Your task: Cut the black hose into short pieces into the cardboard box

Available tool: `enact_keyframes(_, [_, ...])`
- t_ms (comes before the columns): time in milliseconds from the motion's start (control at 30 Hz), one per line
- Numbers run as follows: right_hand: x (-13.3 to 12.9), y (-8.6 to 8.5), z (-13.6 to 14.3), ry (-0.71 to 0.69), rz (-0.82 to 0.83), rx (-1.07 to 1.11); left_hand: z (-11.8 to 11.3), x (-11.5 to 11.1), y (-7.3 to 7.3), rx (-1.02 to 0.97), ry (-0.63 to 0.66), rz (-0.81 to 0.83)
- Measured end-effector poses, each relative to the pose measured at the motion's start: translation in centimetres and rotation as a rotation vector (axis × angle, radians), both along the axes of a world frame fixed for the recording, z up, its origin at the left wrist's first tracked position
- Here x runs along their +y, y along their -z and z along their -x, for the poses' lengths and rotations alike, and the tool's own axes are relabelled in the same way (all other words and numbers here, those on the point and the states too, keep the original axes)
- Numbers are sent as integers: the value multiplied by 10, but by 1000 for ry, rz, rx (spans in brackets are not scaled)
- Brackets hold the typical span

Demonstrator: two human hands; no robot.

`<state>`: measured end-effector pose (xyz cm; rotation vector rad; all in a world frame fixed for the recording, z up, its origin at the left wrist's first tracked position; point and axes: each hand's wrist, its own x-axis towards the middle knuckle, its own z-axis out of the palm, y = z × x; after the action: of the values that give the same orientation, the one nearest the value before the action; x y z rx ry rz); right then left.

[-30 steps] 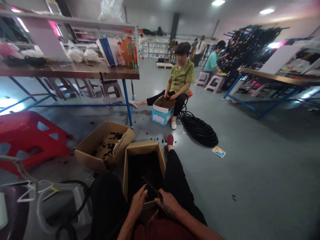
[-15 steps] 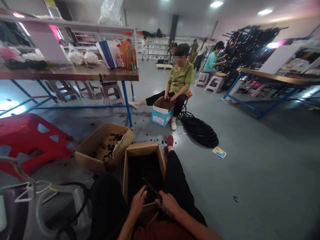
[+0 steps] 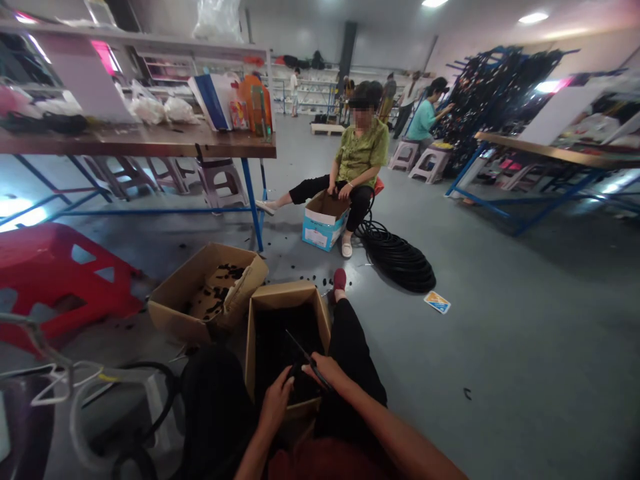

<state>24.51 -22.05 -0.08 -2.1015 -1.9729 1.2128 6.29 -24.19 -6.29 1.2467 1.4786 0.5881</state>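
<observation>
Over the near cardboard box (image 3: pixel 326 327), my left hand (image 3: pixel 277 393) is closed, pinching a small black piece (image 3: pixel 296 371) whose exact shape is hard to make out. Close beside it on the right, my right hand (image 3: pixel 325 371) grips dark-handled scissors (image 3: pixel 299 344), with the long thin blade pointing away and to the left. Many small black pieces (image 3: pixel 280 333) fill the box, which stands between my legs. Dark material makes the edges between fingers, tool and contents hard to separate.
A second cardboard box (image 3: pixel 175 313) with scattered black pieces stands to the left, near a tipped red stool (image 3: pixel 50 267). Ahead, a seated person (image 3: pixel 363 157) works over a blue box (image 3: pixel 320 230). Coiled black hose (image 3: pixel 400 260) and a card (image 3: pixel 437 302) lie on the floor.
My right hand has moved up and forward with the scissors, whose blade now sits higher over the box. My left hand has shifted slightly up, still pinching the black piece.
</observation>
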Motion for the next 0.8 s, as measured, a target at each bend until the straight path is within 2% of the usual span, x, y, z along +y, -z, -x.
enact_keyframes(100, [11, -14, 9, -31, -37, 49, 1, 0, 3, -13, -7, -43])
enact_keyframes(200, [10, -21, 18, -41, -46, 79, 1, 0, 7, -34, -14, -59])
enact_keyframes(367, [-11, -16, 14, 3, -1, 69, 0, -1, 8, -31, -51, -30])
enact_keyframes(500, [-25, -17, 10, -24, 17, 75, -2, -1, 4, -36, -48, -40])
enact_keyframes(733, [-13, -58, 43, -164, -137, 222, -2, -3, -5, -200, -49, -43])
enact_keyframes(800, [-12, -61, 43, -159, -155, 241, -1, -3, -6, -194, -50, -48])
